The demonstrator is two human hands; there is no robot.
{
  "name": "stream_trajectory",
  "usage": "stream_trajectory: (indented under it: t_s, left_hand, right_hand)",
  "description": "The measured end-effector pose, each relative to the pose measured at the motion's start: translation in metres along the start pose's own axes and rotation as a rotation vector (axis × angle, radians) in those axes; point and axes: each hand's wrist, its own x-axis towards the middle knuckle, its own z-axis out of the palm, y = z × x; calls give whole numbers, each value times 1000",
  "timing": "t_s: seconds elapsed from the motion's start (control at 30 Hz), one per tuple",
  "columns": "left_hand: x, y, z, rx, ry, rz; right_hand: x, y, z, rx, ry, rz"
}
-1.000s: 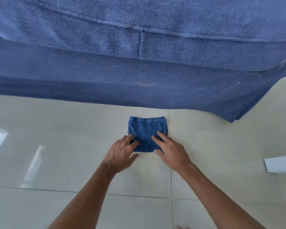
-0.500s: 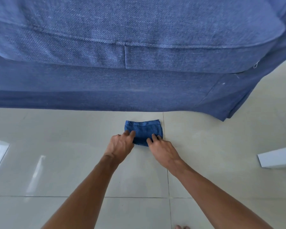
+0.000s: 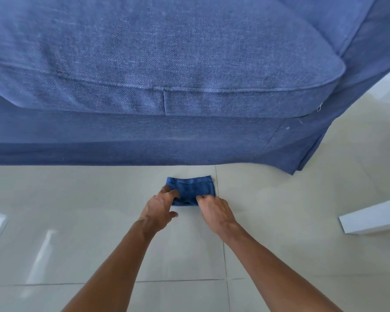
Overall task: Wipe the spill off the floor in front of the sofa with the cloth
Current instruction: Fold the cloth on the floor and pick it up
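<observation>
1. A blue cloth lies folded on the pale tiled floor, just in front of the blue sofa and close to its skirt, but not touching it.
2. The cloth's far hem is straight and faces the sofa. Its right edge lies just beside a grout line that runs towards the camera.
3. The left hand is at the cloth's near left corner. Its fingers curl over the cloth edge and its thumb is spread out below; it touches the cloth, but whether it pinches the fabric cannot be told.
4. The right hand is at the near right part of the cloth, fingers bent down onto the fabric at its near edge. Here too a firm grasp cannot be told from a simple press.
5. Both forearms are bare and reach in from the bottom of the view.
6. No spill can be made out on the glossy tiles; only window reflections show at the left.
7. A white, flat-sided object lies on the floor at the right edge, well apart from the cloth.
8. No brand, label or writing can be read anywhere; a small zip pull hangs at the seat cushion's right end.
</observation>
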Motion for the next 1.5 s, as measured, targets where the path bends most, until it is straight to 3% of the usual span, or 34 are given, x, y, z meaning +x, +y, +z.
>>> stream_trajectory:
  t_s: [0.27, 0.6, 1.07, 1.17, 1.27, 1.5]
  left_hand:
    - [-4, 40, -29, 306, 161, -11]
    - [-25, 144, -104, 74, 312, 153]
    - [-114, 432, -190, -137, 296, 659]
    - [-144, 500, -187, -159, 255, 795]
    - [-175, 562, -171, -195, 172, 909]
    - [-244, 680, -118, -245, 61, 1135]
  right_hand:
    - [-5, 17, -45, 80, 129, 37]
    - [-88, 54, -180, 58, 233, 107]
    - [-346, 153, -386, 17, 379, 498]
    - [-414, 175, -408, -81, 394, 584]
    - [-490, 190, -426, -26, 478, 666]
    - [-631, 228, -442, -127, 464, 941]
